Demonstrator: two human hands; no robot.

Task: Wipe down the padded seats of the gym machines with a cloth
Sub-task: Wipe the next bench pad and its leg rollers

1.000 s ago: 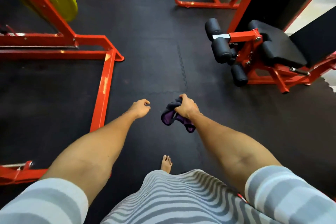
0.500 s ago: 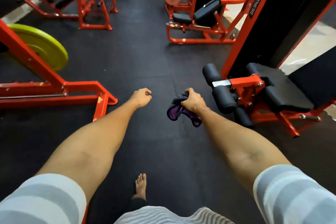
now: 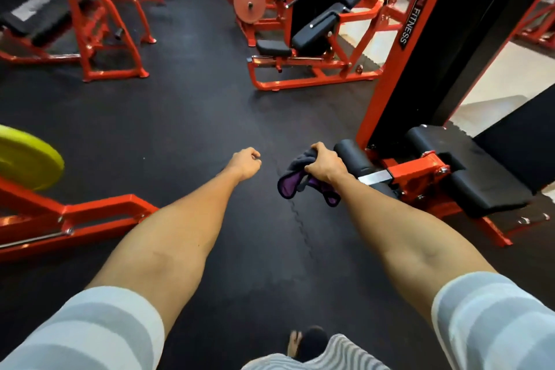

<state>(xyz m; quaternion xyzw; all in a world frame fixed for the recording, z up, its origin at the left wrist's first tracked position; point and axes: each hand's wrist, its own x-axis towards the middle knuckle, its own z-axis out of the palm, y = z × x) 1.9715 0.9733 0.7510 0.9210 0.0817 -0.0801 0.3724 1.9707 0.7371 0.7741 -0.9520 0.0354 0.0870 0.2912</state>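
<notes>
Cloth (image 3: 292, 182), grey on one face and purple on the other, is gripped in a bunch by the right hand (image 3: 324, 164), whose fingers are curled round its upper part. Two folds are left hanging below the fist. It is held in the air over the black floor (image 3: 195, 117), just beside the front roller (image 3: 353, 156) of the nearest machine; whether the roller is touched cannot be told.

The left hand (image 3: 244, 163) is curled into a loose fist in which nothing is held. It is stretched forward level with the right hand and kept apart from the cloth.

To the right, a black padded seat (image 3: 486, 189) is carried on a red frame, behind the roller. A red-edged black column (image 3: 420, 69) marked "FITNESS" is set upright behind it.

Farther ahead, a second red machine is seen, with a small black seat pad (image 3: 273, 46), a tilted back pad (image 3: 315, 30) above it and a red plate (image 3: 249, 3) mounted at its left.

At the left edge, a yellow plate (image 3: 27, 156) is mounted on another red frame. A bare foot (image 3: 294, 342) is seen at the bottom edge, and both upper arms are covered by grey-striped sleeves (image 3: 90, 330).
</notes>
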